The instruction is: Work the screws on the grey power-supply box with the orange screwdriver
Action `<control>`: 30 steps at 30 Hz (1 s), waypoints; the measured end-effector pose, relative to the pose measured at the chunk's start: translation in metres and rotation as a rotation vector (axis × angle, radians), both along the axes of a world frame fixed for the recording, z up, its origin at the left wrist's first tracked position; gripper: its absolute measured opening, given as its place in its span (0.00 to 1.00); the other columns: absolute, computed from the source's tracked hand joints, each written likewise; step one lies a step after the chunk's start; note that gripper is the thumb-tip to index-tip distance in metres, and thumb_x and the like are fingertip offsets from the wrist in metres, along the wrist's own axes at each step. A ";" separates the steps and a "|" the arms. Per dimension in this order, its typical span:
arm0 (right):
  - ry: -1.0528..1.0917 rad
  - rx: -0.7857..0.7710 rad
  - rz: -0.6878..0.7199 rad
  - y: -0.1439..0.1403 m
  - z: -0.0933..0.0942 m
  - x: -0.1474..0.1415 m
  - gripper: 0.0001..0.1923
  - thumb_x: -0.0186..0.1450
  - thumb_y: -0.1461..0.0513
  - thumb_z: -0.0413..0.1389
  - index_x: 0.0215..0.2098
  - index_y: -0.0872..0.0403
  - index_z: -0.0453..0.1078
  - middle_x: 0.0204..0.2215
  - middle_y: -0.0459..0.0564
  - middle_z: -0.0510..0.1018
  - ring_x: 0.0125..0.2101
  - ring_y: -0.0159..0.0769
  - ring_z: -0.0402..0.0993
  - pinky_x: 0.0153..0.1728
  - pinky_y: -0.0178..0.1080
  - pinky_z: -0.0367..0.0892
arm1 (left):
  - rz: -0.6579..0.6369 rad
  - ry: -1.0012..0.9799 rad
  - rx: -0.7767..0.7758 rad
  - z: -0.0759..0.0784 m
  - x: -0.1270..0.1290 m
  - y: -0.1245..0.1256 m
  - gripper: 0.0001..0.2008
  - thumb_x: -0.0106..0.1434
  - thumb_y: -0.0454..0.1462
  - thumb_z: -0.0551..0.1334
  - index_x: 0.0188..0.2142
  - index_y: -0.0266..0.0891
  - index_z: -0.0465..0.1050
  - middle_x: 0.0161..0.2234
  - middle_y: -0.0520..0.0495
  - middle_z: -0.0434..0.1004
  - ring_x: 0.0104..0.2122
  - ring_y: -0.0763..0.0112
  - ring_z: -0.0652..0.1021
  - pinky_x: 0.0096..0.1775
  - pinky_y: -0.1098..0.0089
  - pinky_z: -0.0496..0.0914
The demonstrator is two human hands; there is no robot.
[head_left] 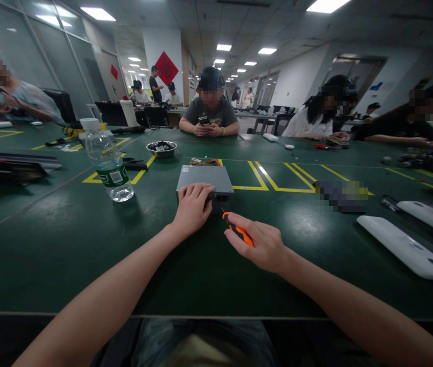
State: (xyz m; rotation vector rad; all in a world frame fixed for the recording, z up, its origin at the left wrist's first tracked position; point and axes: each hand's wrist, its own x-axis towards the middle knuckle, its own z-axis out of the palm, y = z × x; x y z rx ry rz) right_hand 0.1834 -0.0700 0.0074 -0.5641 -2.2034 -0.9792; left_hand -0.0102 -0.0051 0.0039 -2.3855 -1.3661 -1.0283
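A grey metal box [205,178], with coloured wires [205,162] at its far side, lies on the green table [67,244] in front of me. My left hand [192,206] rests on the box's near edge, fingers curled over it. My right hand [264,247] grips an orange-and-black screwdriver [236,230]. Its thin tip points toward the box's near right corner, and I cannot tell whether it touches.
A plastic water bottle [108,164] stands left of the box. A metal bowl [161,148] sits behind it. White elongated covers [407,250] lie at the right. Other people sit around the table; one opposite holds a phone [204,121]. Yellow tape lines [277,178] mark the surface.
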 end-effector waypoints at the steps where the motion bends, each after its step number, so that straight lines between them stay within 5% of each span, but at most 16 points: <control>1: -0.005 0.001 -0.010 0.000 0.000 0.001 0.12 0.59 0.65 0.56 0.42 0.50 0.65 0.43 0.53 0.75 0.42 0.33 0.73 0.33 0.29 0.70 | 0.004 -0.003 -0.002 0.000 0.001 0.000 0.16 0.60 0.34 0.54 0.48 0.42 0.64 0.49 0.47 0.68 0.50 0.63 0.66 0.49 0.59 0.55; 19: 0.035 -0.083 0.100 -0.001 0.005 0.002 0.09 0.60 0.67 0.54 0.39 0.53 0.64 0.42 0.55 0.75 0.46 0.35 0.70 0.38 0.34 0.71 | 0.076 -0.052 0.017 -0.001 0.008 0.003 0.11 0.60 0.35 0.55 0.43 0.42 0.66 0.45 0.47 0.70 0.46 0.62 0.67 0.47 0.59 0.55; 30: 0.127 -0.033 0.115 0.004 0.015 0.023 0.09 0.55 0.68 0.56 0.34 0.52 0.64 0.35 0.49 0.77 0.34 0.29 0.74 0.33 0.32 0.71 | -0.003 -0.012 0.012 -0.002 0.000 0.001 0.15 0.62 0.34 0.51 0.49 0.42 0.62 0.50 0.45 0.67 0.50 0.64 0.65 0.51 0.59 0.54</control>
